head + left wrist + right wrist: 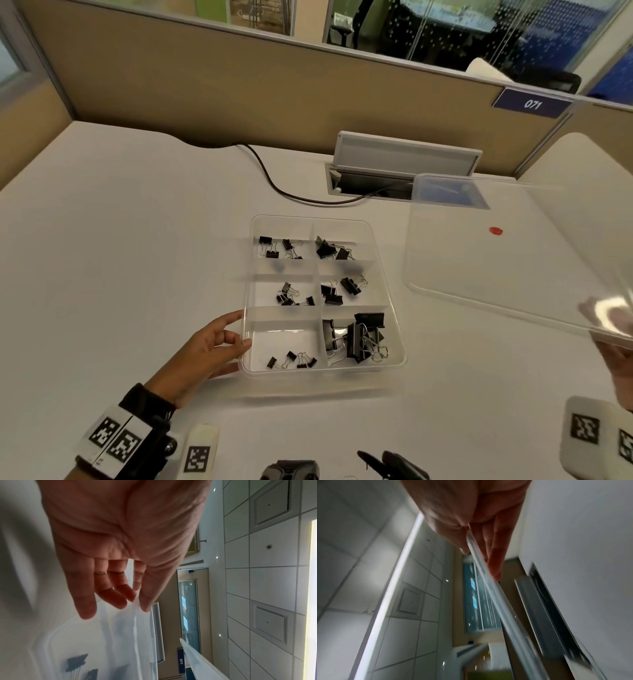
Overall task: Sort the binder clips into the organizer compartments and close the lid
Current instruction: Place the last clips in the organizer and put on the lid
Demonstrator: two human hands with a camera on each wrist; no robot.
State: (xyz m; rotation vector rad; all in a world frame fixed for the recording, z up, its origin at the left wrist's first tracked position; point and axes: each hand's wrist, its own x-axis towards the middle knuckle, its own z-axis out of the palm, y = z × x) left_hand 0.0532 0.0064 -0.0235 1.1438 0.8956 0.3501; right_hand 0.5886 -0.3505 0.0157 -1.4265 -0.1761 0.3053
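Left hand (209,353): fingers loosely extended, tips against the near-left wall of the organizer (394,298); grips nothing. Right hand (471,520): thumb and fingers pinch the edge of the clear lid (496,260), held tilted in the air to the organizer's right. Organizer: open, on the desk (120,257), six compartments, each holding black binder clips (359,337); largest clips near right.
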